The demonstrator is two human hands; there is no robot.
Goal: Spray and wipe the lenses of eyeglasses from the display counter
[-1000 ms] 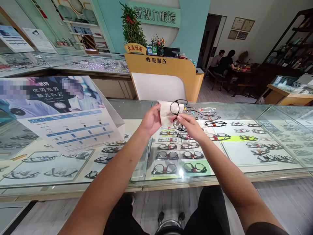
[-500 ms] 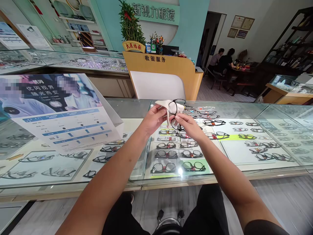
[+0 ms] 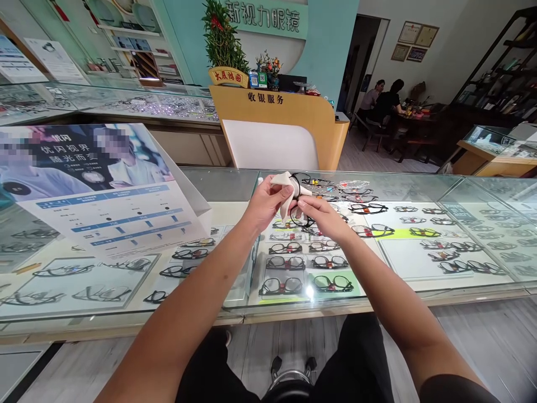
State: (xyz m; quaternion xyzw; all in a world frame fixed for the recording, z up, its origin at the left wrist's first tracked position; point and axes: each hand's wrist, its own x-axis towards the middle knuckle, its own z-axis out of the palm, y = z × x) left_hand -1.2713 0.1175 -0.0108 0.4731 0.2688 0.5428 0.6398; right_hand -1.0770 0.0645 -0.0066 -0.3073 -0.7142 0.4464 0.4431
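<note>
Above a glass display counter (image 3: 419, 294) I hold a pair of black-framed glasses (image 3: 300, 219). My right hand (image 3: 322, 215) grips the frame from the right side, fingers closed on it. My left hand (image 3: 265, 200) pinches a white cleaning cloth (image 3: 283, 184) round the upper lens, thumb and fingers pressed together on it. Most of the upper lens is hidden by the cloth.
Under the glass lie several rows of glasses (image 3: 308, 263). A tilted printed poster (image 3: 104, 190) stands on the counter to the left. A wooden cashier desk (image 3: 289, 120) is behind. Two people (image 3: 384, 101) sit at a table far right.
The cloth was spread flat behind the upper lens; my left hand has since gathered it and closed it round that lens. Both hands stayed in nearly the same place.
</note>
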